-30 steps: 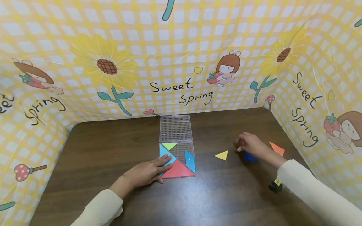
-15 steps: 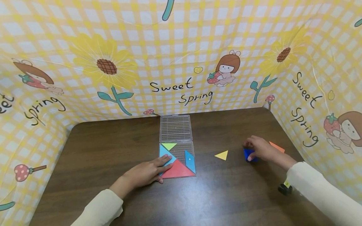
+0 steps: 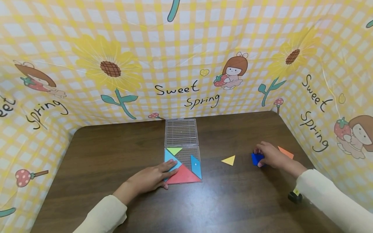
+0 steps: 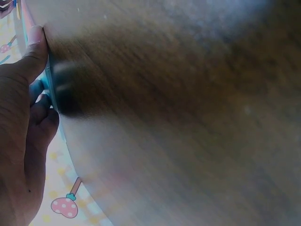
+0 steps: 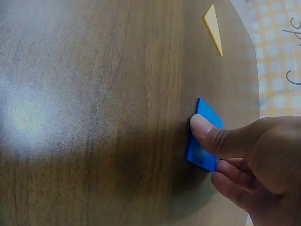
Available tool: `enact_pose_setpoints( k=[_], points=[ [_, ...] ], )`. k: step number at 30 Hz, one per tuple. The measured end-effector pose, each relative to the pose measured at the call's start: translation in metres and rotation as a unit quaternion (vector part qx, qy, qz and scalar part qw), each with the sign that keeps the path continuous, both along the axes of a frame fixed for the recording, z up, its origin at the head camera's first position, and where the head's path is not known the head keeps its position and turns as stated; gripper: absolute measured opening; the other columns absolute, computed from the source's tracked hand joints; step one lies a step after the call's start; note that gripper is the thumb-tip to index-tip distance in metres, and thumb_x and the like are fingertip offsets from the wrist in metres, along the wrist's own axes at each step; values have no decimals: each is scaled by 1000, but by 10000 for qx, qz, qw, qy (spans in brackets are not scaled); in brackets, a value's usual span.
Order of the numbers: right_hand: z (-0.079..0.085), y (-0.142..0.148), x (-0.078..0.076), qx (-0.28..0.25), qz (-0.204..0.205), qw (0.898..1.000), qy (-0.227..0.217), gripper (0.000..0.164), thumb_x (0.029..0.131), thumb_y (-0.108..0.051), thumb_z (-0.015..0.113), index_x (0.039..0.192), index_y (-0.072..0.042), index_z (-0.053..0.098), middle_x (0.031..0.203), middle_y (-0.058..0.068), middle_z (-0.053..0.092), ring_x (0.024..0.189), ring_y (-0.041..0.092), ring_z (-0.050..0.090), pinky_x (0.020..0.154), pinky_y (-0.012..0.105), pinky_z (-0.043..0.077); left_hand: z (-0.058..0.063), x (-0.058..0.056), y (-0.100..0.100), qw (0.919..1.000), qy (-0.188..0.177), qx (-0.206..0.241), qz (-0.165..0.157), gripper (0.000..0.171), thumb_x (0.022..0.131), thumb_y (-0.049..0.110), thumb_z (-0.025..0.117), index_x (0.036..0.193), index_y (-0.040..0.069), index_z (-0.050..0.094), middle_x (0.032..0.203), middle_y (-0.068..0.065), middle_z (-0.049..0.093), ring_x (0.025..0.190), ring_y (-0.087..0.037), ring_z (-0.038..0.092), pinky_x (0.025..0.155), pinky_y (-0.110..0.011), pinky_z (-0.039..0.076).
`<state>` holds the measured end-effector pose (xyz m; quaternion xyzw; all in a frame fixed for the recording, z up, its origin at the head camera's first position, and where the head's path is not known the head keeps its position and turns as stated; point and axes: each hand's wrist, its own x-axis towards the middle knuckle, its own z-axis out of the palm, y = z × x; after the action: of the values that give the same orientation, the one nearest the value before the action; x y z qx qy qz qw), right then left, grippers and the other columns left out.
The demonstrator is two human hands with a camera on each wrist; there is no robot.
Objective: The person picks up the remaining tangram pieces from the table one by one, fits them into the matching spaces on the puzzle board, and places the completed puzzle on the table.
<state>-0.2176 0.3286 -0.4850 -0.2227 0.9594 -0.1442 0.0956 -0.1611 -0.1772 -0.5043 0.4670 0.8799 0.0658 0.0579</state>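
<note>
My left hand (image 3: 150,178) rests on the lower half of a clear case, fingers stretched over a light-blue tangram triangle (image 3: 171,157) and a red tangram triangle (image 3: 183,174). Its thumb (image 4: 36,47) lies along the near edge. A small green triangle (image 3: 174,150) and a light-blue parallelogram (image 3: 195,165) also lie in this half. To the right, my right hand (image 3: 269,155) pinches a dark blue tangram square (image 5: 202,153) between thumb and fingers, low over the table. Part of the square is hidden behind the thumb.
A yellow triangle (image 3: 229,160) lies between the case and the right hand. Beyond that hand is an orange triangle (image 3: 285,152), partly covered. The case's other gridded half (image 3: 181,132) lies flat behind. Checked cloth (image 3: 180,58) surrounds the brown table (image 3: 122,139).
My right hand has moved right and slightly down onto the dark blue square and now pinches it, partly covering the orange triangle. The left hand has stayed in place.
</note>
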Motion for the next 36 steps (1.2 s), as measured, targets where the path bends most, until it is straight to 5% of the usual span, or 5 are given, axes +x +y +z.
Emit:
enact_pose_setpoints(
  k=[9, 22, 36],
  points=[
    [-2, 1, -2, -4, -238, 9996, -137, 45, 65, -15, 88, 94, -4, 56, 90, 7, 57, 85, 22, 55, 73, 39, 49, 0, 1, 0, 9999, 112, -59, -15, 65, 93, 47, 56, 148, 17, 39, 158, -8, 27, 145, -23, 29, 97, -34, 50],
    [12, 10, -9, -859, -151, 9952, -448, 16, 84, -6, 72, 95, -8, 62, 83, 1, 63, 76, 12, 60, 64, 26, 50, 0, 1, 1, 9999, 59, -111, 26, 65, 93, 48, 55, 148, 17, 38, 159, -7, 26, 145, -23, 28, 98, -35, 50],
    [20, -10, -12, -1900, -1177, 9719, -742, 21, 93, -9, 63, 111, 1, 59, 102, 17, 64, 94, 28, 65, 70, 27, 57, 1, 0, 0, 10000, -12, -2, -8, 66, 93, 46, 56, 148, 16, 39, 159, -8, 26, 145, -25, 29, 98, -37, 49]
  ],
)
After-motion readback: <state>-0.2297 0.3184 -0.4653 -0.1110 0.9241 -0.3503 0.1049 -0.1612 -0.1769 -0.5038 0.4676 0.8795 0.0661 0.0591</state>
